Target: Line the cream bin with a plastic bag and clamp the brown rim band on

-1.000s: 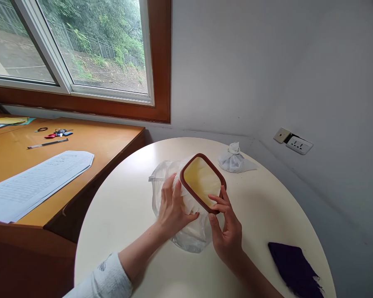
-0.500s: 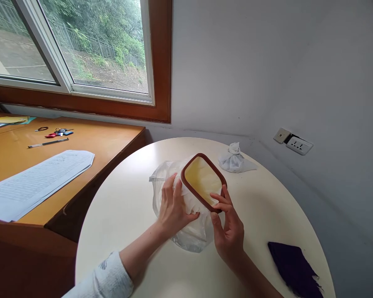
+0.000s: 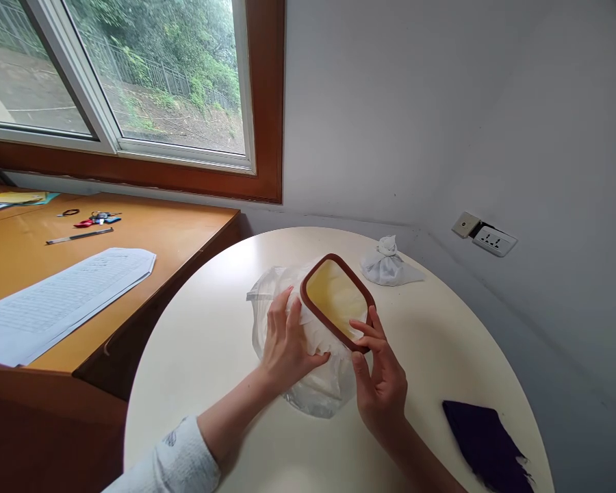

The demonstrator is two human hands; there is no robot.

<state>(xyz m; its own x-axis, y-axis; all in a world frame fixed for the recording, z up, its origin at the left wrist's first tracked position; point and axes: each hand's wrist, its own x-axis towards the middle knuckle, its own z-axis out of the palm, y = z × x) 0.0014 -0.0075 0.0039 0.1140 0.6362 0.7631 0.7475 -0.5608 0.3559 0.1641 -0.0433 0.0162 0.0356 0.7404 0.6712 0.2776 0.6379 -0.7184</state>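
Tabletop [image 3: 452,356] edge curves lower right. Centre: left hand [image 3: 283,342] spread on clear bag [image 3: 315,404]; right hand [image 3: 382,380] pinches brown-rimmed container [image 3: 333,294], yellowish inside.

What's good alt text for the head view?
Right hand holds a tilted, brown-rimmed rectangular object, yellowish inside; left hand touches crumpled whitish material beside it, above clear plastic on a round table. Behind sits a tied white bag; at right lies dark cloth.

Beyond the far edge of a round table [image 3: 189,349], pale wall [image 3: 369,103]; above a wooden desk [image 3: 169,219], daylit window [image 3: 154,75].
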